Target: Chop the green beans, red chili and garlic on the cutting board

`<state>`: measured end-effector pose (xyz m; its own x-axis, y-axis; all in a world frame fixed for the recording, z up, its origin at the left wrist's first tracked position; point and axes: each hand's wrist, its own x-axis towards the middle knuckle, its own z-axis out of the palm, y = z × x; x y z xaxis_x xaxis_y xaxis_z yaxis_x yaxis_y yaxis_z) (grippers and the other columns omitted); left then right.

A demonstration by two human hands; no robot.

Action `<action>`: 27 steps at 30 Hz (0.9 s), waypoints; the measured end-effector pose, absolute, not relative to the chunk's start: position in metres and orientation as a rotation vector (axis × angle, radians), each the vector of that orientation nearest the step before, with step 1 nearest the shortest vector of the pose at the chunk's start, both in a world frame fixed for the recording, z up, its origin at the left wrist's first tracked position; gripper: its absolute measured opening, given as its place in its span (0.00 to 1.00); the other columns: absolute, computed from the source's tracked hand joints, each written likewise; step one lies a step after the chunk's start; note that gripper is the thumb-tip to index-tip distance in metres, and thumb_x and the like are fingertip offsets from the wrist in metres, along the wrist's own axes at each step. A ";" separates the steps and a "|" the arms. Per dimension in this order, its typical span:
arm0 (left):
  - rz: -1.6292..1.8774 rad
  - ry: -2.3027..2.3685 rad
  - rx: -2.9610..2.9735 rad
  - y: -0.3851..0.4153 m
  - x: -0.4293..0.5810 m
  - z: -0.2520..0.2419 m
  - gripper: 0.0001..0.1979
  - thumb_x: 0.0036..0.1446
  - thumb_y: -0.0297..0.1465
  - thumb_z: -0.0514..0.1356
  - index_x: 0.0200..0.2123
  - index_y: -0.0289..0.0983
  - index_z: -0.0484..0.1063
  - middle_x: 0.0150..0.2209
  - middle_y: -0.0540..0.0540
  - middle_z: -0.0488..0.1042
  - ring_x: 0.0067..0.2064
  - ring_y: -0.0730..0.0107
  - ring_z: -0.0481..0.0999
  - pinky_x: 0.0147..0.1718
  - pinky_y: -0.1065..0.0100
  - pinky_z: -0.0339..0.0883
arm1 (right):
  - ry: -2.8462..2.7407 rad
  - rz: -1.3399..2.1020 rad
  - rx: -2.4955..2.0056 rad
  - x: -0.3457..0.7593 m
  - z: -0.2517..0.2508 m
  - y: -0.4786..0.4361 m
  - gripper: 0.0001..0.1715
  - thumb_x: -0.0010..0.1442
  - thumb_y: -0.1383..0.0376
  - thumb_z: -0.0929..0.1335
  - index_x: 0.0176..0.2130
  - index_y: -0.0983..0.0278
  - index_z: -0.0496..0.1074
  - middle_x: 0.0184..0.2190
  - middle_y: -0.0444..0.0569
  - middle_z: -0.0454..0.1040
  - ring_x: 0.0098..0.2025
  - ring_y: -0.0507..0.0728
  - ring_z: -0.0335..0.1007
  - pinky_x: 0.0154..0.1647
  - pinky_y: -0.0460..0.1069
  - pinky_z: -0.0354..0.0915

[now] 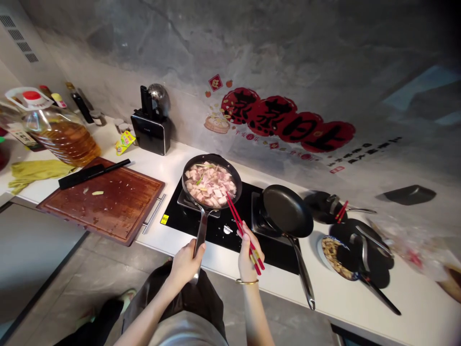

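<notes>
My left hand [187, 262] is closed around the metal handle of a dark frying pan [238, 179], which sits on the left burner of the black cooktop [173, 211]. Pale pink chunks of meat [212, 182] with a few green strips fill the pan in some liquid. In my right hand [250, 254], a pair of red chopsticks [236, 214] slants up to the left, their tips at the meat by the pan's right rim. A gold bangle [247, 281] circles my right wrist.
A second frying pan [286, 209] rests on the right burner. Left, a wooden cutting board [118, 206] bears a black cleaver [82, 176], near an oil jug [66, 137] and knife block [151, 132]. Right, a bowl [334, 259] of brownish food stands beside dark lids and utensils.
</notes>
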<state>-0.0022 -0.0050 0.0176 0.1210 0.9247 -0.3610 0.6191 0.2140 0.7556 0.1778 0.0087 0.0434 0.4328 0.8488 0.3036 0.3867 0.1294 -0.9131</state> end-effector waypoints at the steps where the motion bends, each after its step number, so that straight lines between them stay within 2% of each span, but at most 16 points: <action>1: 0.464 1.630 1.536 -0.008 -0.003 0.019 0.18 0.63 0.43 0.45 0.43 0.38 0.67 0.38 0.41 0.76 0.43 0.59 0.74 0.39 0.65 0.61 | -1.095 0.508 -1.461 0.172 0.042 0.003 0.18 0.61 0.58 0.64 0.49 0.59 0.72 0.54 0.51 0.70 0.48 0.61 0.72 0.52 0.61 0.66; 5: 0.803 1.704 1.757 -0.018 -0.001 0.036 0.19 0.61 0.38 0.49 0.53 0.38 0.64 0.53 0.38 0.68 0.55 0.56 0.65 0.54 0.54 0.53 | -0.826 0.671 -1.290 0.147 0.048 -0.012 0.20 0.60 0.55 0.64 0.51 0.58 0.70 0.54 0.52 0.69 0.48 0.62 0.72 0.53 0.63 0.65; 9: 0.990 1.472 1.779 -0.023 0.013 0.060 0.21 0.60 0.37 0.53 0.56 0.40 0.63 0.55 0.39 0.65 0.57 0.57 0.63 0.55 0.55 0.54 | -0.595 0.965 -1.120 0.122 0.066 -0.025 0.24 0.62 0.51 0.61 0.56 0.55 0.64 0.51 0.52 0.72 0.49 0.61 0.72 0.52 0.65 0.65; 11: 1.049 1.345 1.648 -0.023 0.022 0.068 0.20 0.59 0.36 0.54 0.54 0.38 0.64 0.53 0.39 0.67 0.54 0.59 0.66 0.53 0.59 0.59 | -0.557 1.125 -1.094 0.114 0.073 -0.033 0.25 0.63 0.50 0.59 0.57 0.51 0.61 0.52 0.50 0.72 0.50 0.61 0.72 0.51 0.64 0.66; 15: 1.087 1.153 1.345 -0.028 0.035 0.073 0.10 0.58 0.33 0.54 0.41 0.36 0.70 0.41 0.43 0.75 0.42 0.67 0.74 0.42 0.69 0.67 | -0.535 1.264 -1.061 0.111 0.076 -0.047 0.26 0.62 0.49 0.60 0.59 0.49 0.59 0.52 0.49 0.71 0.49 0.60 0.72 0.48 0.62 0.69; 17: 1.076 1.156 1.283 -0.031 0.039 0.075 0.08 0.57 0.32 0.56 0.37 0.35 0.71 0.37 0.45 0.76 0.38 0.68 0.75 0.40 0.70 0.67 | -0.537 1.279 -1.054 0.116 0.073 -0.052 0.28 0.62 0.49 0.60 0.59 0.51 0.58 0.52 0.50 0.71 0.48 0.60 0.72 0.47 0.61 0.70; 21: 0.960 1.099 1.297 -0.037 0.047 0.081 0.07 0.53 0.30 0.58 0.36 0.35 0.71 0.34 0.46 0.77 0.35 0.70 0.75 0.35 0.73 0.68 | -0.570 1.313 -1.075 0.135 0.071 -0.062 0.29 0.63 0.49 0.60 0.60 0.53 0.57 0.51 0.52 0.72 0.48 0.60 0.73 0.46 0.60 0.70; 27: 0.949 1.073 1.189 -0.055 0.084 0.087 0.07 0.50 0.27 0.58 0.34 0.34 0.71 0.32 0.46 0.76 0.30 0.73 0.74 0.24 0.77 0.64 | -0.597 1.354 -1.062 0.178 0.073 -0.083 0.24 0.63 0.51 0.60 0.57 0.50 0.61 0.51 0.49 0.73 0.50 0.60 0.71 0.46 0.61 0.70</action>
<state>0.0840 -0.0551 0.0867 0.2385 0.9619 -0.1335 -0.0150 0.1411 0.9899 0.1783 -0.0826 0.0730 0.1764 0.9587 -0.2233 -0.4813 -0.1138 -0.8691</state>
